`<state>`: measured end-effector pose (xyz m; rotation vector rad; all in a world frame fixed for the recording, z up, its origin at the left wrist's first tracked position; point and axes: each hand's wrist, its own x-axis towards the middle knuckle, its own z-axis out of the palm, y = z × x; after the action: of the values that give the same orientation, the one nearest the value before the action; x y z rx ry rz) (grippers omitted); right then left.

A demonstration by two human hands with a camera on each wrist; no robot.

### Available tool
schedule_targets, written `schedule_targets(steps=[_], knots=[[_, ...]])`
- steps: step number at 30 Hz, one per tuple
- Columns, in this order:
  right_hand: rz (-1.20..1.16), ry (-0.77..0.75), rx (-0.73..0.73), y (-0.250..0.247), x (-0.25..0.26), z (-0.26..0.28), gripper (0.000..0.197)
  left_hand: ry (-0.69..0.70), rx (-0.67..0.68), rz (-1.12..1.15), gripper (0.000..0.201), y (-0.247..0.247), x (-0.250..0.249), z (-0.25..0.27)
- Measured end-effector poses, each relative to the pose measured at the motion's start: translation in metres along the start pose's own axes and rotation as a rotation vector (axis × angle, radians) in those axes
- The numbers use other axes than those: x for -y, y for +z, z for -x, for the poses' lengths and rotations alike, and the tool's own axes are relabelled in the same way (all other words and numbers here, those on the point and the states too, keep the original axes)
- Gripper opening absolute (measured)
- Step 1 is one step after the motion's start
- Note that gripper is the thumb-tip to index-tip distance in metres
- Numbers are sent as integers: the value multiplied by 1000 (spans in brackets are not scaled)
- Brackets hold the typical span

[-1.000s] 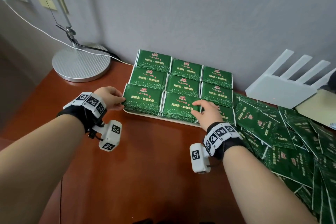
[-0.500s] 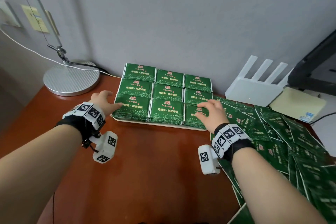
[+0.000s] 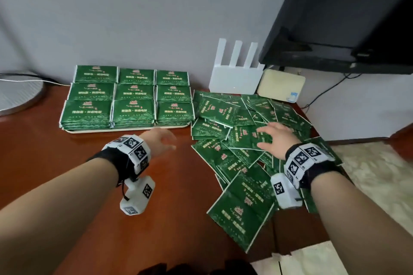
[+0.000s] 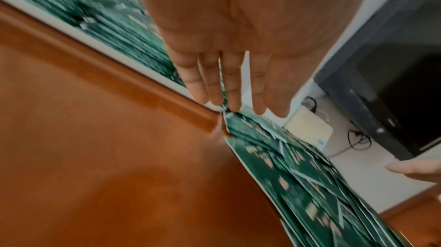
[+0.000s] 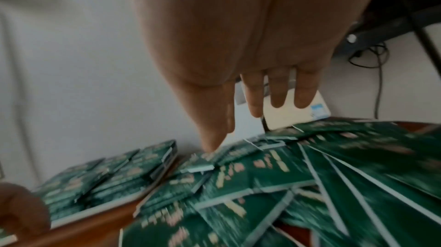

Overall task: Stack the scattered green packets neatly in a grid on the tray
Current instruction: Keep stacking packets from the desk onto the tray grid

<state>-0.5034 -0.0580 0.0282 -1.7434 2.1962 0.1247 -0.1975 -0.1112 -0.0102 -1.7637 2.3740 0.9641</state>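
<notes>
Green packets [image 3: 133, 109] stand in neat piles, three by three, on a pale tray [image 3: 125, 130] at the back left of the table. A loose heap of green packets [image 3: 243, 140] [image 5: 298, 175] [image 4: 310, 185] spreads over the right side. My left hand [image 3: 164, 140] [image 4: 229, 85] hovers over bare wood in front of the tray's right corner, fingers straight, holding nothing. My right hand [image 3: 273, 138] [image 5: 260, 104] hangs flat just above the heap with fingers spread and empty; I cannot tell whether it touches a packet.
A white router [image 3: 235, 76] and a cream box [image 3: 282, 83] stand against the wall behind the heap. A dark monitor [image 3: 348, 13] overhangs the back right. A round lamp base [image 3: 17, 94] sits at the far left. The wooden table [image 3: 156, 207] has open surface in front.
Both hands have left the front row of tray stacks. The right hand moved right over the loose heap, the left hand moved right and back from the tray. The view swung right.
</notes>
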Motion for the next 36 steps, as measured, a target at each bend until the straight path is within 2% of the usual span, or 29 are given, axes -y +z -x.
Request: schedule_targets(steps=[4,7,10,13,16,20,22,25,27,29,31,36], knots=[[-4,41,159,37,-58,14,50,-13,143,27,33,56,-52,-5],[17,57,192,63,-91,13,59,-72,230,-43,46,98,-82,-9],[23,115,136,78,-122,8,72,-179,240,-131,61,132,-108,-6],[4,141,141,88,-144,2,80,-265,189,-189,66,155,-128,1],[44,75,163,98,-152,-1,80,-313,175,-191,59,165,-140,6],[-34,-91,86,99,-155,2,79,-375,200,-156,48,163,-149,12],[-171,-61,40,92,-161,0,74,-383,172,-102,39,160,-150,15],[-292,127,-66,82,-184,-7,70,-404,69,123,29,149,-152,21],[-290,251,-38,77,-204,-11,75,-393,-27,263,34,139,-154,23],[-294,325,60,76,-219,-13,83,-381,-111,366,37,132,-158,23],[-279,347,123,76,-225,-11,89,-372,-176,472,38,130,-165,22],[-396,360,23,79,-234,-3,78,-349,-227,690,53,141,-180,19]])
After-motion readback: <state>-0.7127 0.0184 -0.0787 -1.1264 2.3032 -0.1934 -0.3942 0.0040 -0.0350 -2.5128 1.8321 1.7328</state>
